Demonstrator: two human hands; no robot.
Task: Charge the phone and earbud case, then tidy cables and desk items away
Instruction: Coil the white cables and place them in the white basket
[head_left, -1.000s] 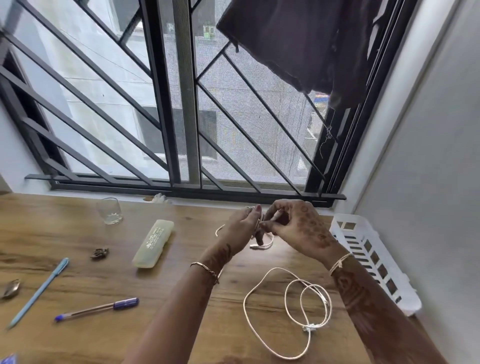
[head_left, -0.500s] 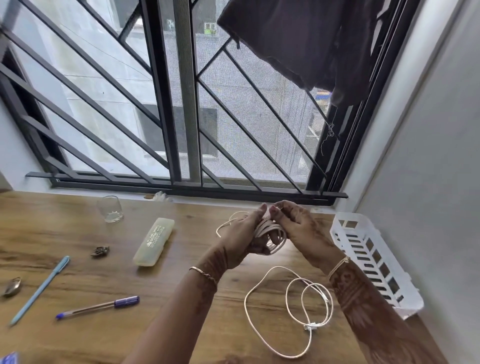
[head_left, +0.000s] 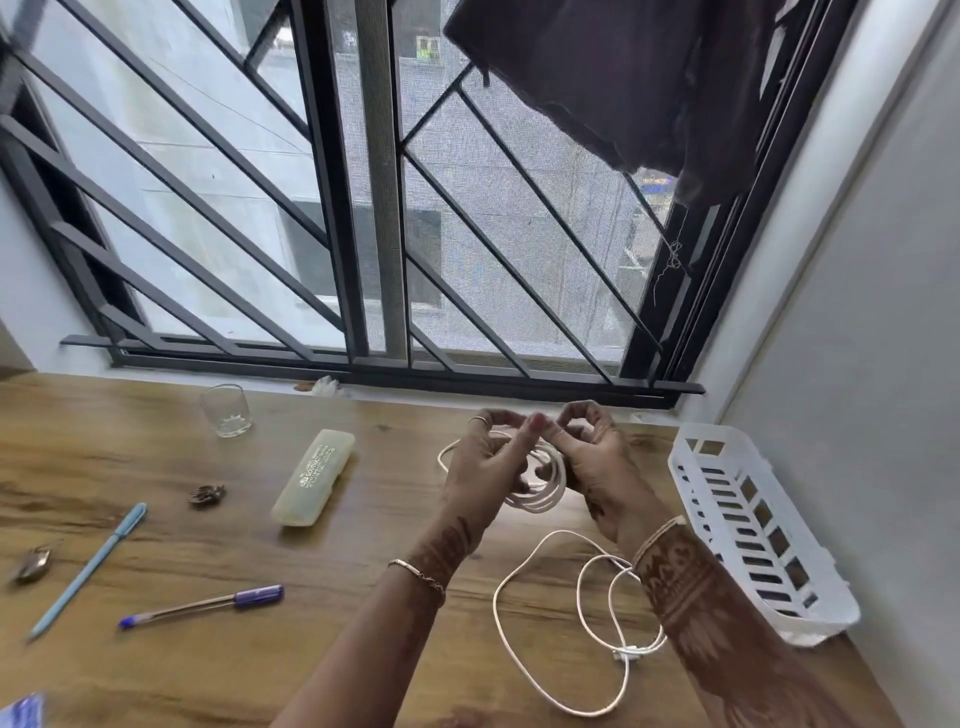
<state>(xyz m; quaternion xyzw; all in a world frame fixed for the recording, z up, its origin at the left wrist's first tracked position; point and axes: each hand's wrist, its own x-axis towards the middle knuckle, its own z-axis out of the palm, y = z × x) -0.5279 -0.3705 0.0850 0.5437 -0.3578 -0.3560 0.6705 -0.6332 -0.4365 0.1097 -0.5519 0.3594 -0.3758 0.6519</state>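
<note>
Above the wooden desk (head_left: 156, 665), near the window sill, my left hand (head_left: 485, 470) and my right hand (head_left: 597, 467) hold a coiled white cable (head_left: 543, 493) between them. Both hands have fingers curled round the coil, and the fingertips meet on top. Several loops of it hang below the fingers. A second white cable (head_left: 550, 670) lies loose on the desk nearer to me, under my right forearm, its plug ends (head_left: 626, 652) together. No phone or earbud case shows.
A white slotted plastic basket (head_left: 758, 525) sits at the desk's right end by the wall. Left of my hands lie a pale yellow case (head_left: 314, 478), a small glass (head_left: 226, 410), a light-blue pen (head_left: 88, 569), a purple-capped pen (head_left: 202, 605), and two small metal items (head_left: 207, 495).
Within the last second the cable has been gathered from a loose strand into a tighter coil of several loops between my hands. My hands have shifted a little lower and closer together.
</note>
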